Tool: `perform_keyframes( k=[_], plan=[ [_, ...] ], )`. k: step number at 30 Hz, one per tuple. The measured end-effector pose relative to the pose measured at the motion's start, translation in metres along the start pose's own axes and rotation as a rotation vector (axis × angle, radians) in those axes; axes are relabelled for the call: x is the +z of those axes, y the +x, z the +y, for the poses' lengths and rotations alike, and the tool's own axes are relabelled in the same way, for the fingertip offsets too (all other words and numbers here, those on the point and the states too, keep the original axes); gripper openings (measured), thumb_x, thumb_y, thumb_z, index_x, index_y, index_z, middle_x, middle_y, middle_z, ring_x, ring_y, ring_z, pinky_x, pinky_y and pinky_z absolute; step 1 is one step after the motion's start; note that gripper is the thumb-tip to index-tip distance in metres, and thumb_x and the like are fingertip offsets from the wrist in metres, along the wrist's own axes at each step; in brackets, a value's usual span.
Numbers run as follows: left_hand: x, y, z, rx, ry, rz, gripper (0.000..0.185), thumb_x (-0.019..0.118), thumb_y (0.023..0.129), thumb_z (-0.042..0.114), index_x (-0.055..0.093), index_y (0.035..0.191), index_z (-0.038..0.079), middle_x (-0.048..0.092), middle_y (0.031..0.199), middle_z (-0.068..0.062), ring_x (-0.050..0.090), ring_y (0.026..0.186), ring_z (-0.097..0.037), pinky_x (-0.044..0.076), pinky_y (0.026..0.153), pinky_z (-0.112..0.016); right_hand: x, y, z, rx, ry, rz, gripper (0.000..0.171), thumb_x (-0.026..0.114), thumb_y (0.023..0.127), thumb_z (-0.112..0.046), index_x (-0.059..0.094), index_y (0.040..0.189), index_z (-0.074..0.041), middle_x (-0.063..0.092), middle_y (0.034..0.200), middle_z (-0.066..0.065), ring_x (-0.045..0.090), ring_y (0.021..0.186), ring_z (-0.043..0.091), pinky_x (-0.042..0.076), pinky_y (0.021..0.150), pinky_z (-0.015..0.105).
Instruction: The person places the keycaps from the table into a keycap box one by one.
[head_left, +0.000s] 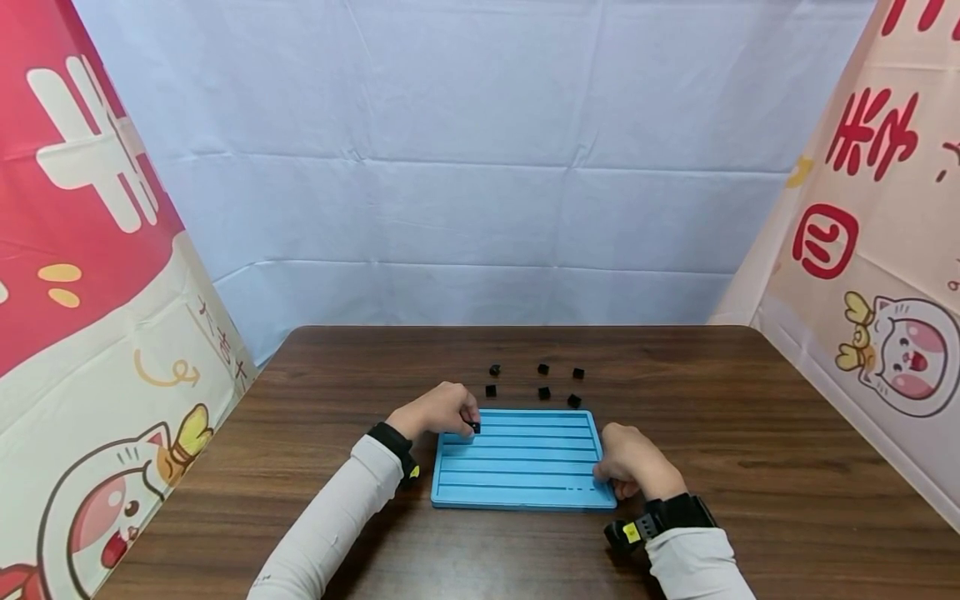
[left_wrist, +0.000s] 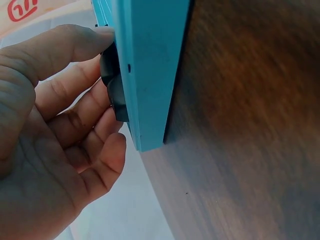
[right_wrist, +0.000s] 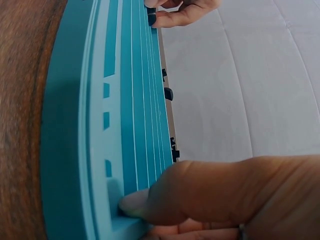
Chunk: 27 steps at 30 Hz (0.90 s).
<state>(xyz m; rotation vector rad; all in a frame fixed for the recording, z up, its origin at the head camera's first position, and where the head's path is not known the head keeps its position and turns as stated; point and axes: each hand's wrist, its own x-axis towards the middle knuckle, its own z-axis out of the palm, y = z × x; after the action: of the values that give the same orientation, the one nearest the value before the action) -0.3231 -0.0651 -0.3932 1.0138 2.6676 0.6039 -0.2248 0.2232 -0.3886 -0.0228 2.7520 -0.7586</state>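
A light blue tray (head_left: 517, 467) with long parallel grooves lies on the table. At its far left corner my left hand (head_left: 442, 408) pinches a small black keycap (head_left: 475, 427) against the tray. The left wrist view shows two black pieces, an upper keycap (left_wrist: 110, 65) under the thumb tip and a lower keycap (left_wrist: 117, 99), side by side along the tray rim. My right hand (head_left: 632, 461) grips the tray's near right side, its thumb (right_wrist: 165, 197) pressing on the corner inside the rim and the fingers curled beneath, partly hidden.
Beyond the tray's far edge, several loose black keycaps (head_left: 543, 393) sit in two rough rows on the brown wooden table (head_left: 360, 358). A pale cloth (head_left: 465, 208) hangs behind the table, with printed cloths (head_left: 892, 333) at both sides.
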Motion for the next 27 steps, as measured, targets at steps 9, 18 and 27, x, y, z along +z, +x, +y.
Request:
perform_keyframes(
  k=[9,18,27],
  plan=[
    [0.0001,-0.0007,0.0005,-0.009,-0.004,-0.013,0.012,0.073,0.079,0.004,0.069,0.088,0.011,0.061,0.081,0.003,0.055,0.075,-0.009,0.048,0.067,-0.025,0.0008,-0.0005,0.0007,-0.006,0.0,-0.002,0.013,0.064,0.078,0.002,0.058,0.066,0.0,0.053,0.045,0.008,0.052,0.038,0.015,0.045,0.037,0.025],
    [0.0007,-0.0005,-0.0024,-0.004,-0.017,-0.018,0.014,0.073,0.079,0.006,0.069,0.092,0.011,0.061,0.084,0.003,0.056,0.078,-0.01,0.049,0.067,-0.025,0.0004,-0.0011,0.0003,-0.017,0.013,0.003,0.013,0.062,0.078,0.003,0.059,0.066,0.0,0.052,0.044,0.008,0.051,0.037,0.016,0.045,0.036,0.026],
    [-0.0024,-0.003,-0.0017,-0.035,-0.054,-0.037,0.026,0.075,0.077,0.001,0.068,0.1,0.01,0.059,0.089,0.001,0.055,0.082,-0.013,0.048,0.068,-0.026,-0.0005,-0.0012,0.0007,-0.027,0.01,-0.003,0.016,0.062,0.078,0.004,0.059,0.063,0.0,0.052,0.044,0.008,0.051,0.037,0.016,0.044,0.036,0.026]
  ],
)
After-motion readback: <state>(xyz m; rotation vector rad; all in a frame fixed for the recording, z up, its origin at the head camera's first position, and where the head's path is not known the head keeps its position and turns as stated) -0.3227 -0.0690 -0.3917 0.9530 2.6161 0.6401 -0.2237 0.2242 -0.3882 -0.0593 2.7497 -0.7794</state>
